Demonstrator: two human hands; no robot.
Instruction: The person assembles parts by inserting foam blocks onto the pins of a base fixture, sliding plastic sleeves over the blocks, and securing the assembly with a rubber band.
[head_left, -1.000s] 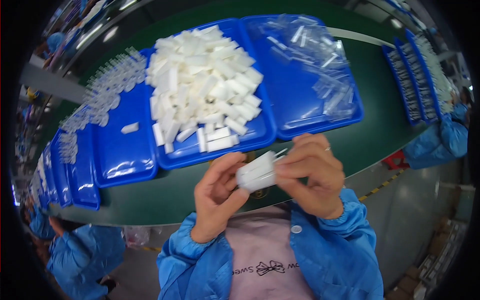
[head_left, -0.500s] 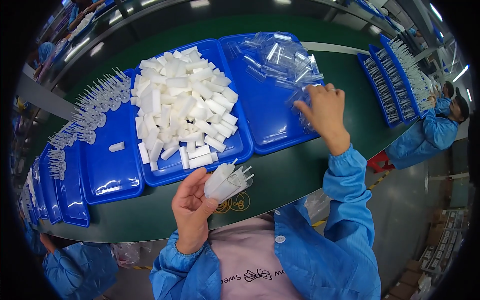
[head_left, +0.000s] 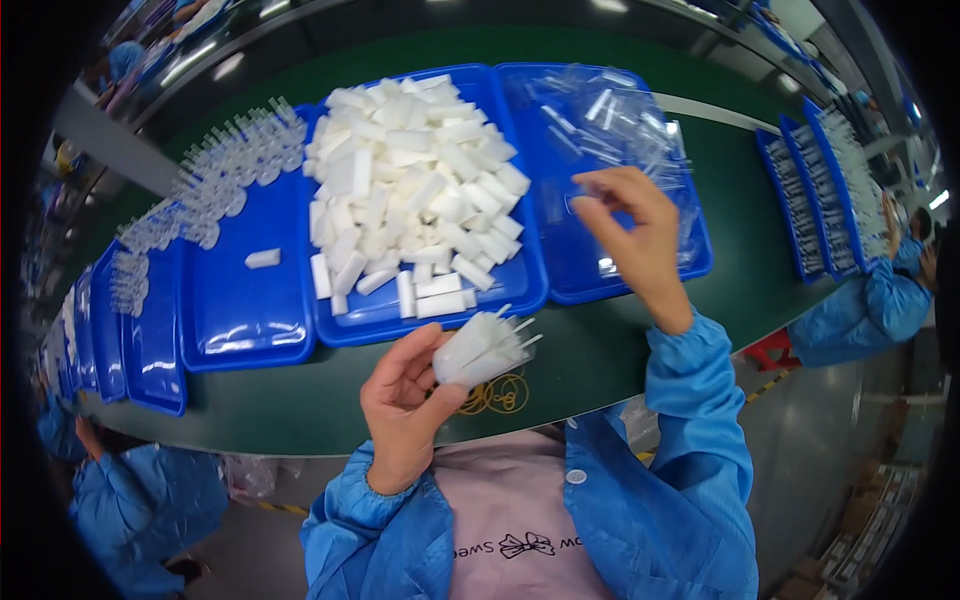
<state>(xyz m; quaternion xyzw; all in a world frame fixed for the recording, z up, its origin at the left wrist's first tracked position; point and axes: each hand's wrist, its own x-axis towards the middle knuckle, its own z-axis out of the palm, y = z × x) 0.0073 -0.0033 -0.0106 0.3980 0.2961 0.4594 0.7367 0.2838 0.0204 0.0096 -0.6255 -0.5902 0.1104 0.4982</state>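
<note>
In front of my chest, my left hand (head_left: 405, 405) grips a bundle of white pieces with thin white tubes (head_left: 482, 348) sticking out toward the upper right. Some clear plastic shows around the bundle. My right hand (head_left: 640, 235) is over the right blue tray (head_left: 570, 275), thumb and forefinger pinched on a clear plastic sleeve (head_left: 556, 205), whose edges are faint. Behind it lies a loose heap of clear plastic sleeves (head_left: 610, 115). White foam blocks (head_left: 410, 180) fill the middle blue tray (head_left: 390, 330), just beyond my left hand.
Yellow rubber bands (head_left: 505, 395) lie on the green table (head_left: 590, 350) near its front edge. Left stand clear tubed parts (head_left: 240, 150) and a blue tray (head_left: 245, 325) with one white block (head_left: 263, 259). Stacked blue trays (head_left: 835, 200) stand right. Co-workers (head_left: 855, 310) sit at both sides.
My right hand has drawn back left from the sleeve heap, its fingers now pinched together. My left hand has tilted the bundle slightly. The whole view has shifted a little.
</note>
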